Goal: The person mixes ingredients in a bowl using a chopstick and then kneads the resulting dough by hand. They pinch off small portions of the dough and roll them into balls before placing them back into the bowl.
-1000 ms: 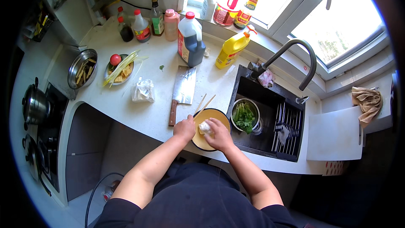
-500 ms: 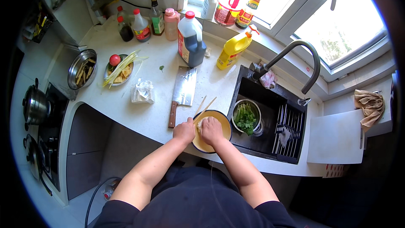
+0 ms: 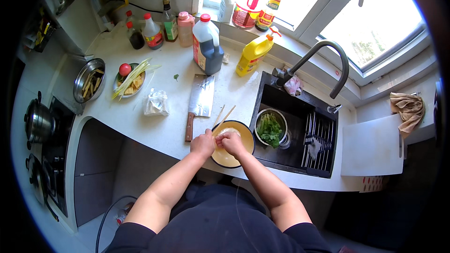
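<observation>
A yellowish bowl with a dark rim (image 3: 241,157) stands at the counter's front edge. My left hand (image 3: 202,145) is closed at its left side, around the lower ends of a pair of wooden chopsticks (image 3: 226,116) that point up and away past the far rim. Over the bowl, my right hand (image 3: 230,143) has its fingers drawn together close to the left fingertips. Some whitish, soft-looking stuff shows just beyond the right fingers; what they pinch is hidden. A cleaver (image 3: 202,96) with a wooden handle lies left of the chopsticks.
Right of the bowl is a black sink (image 3: 295,159) holding a pot of leafy greens (image 3: 269,129) and a rack. A plate of cut vegetables (image 3: 133,82), a white plastic bag (image 3: 156,103) and a large jug of dark liquid (image 3: 207,47) stand on the counter. The faucet (image 3: 344,65) arches over the sink.
My right hand has drawn back slightly and left, its fingers now pinched together near the left hand. The whole view has shifted a little.
</observation>
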Demonstrator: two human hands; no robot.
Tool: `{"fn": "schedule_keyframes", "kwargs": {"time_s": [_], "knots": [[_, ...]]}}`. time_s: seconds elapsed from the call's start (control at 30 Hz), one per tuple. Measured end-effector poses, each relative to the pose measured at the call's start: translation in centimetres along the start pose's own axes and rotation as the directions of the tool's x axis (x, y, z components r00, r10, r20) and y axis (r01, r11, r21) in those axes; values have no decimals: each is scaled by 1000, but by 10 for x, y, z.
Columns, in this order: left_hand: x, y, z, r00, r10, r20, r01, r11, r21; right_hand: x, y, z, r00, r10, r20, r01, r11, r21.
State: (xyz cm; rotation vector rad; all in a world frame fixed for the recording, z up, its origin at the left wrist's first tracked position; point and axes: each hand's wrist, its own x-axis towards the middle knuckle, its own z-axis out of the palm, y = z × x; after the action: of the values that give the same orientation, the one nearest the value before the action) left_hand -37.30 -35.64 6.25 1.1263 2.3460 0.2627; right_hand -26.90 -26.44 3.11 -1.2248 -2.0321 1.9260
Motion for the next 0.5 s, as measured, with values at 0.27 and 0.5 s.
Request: {"fn": "schedule_keyframes", "kwargs": {"time_s": [0.27,0.5], "knots": [[1,0,-5,1000,-5,3,5,1000,-1,27,1,-5,984,139,114,-157,974,164],[1,-4,-3,1000,-13,-7,13,1000,12,-28,-9,-27,985,8,-171,60,919,390]]}}
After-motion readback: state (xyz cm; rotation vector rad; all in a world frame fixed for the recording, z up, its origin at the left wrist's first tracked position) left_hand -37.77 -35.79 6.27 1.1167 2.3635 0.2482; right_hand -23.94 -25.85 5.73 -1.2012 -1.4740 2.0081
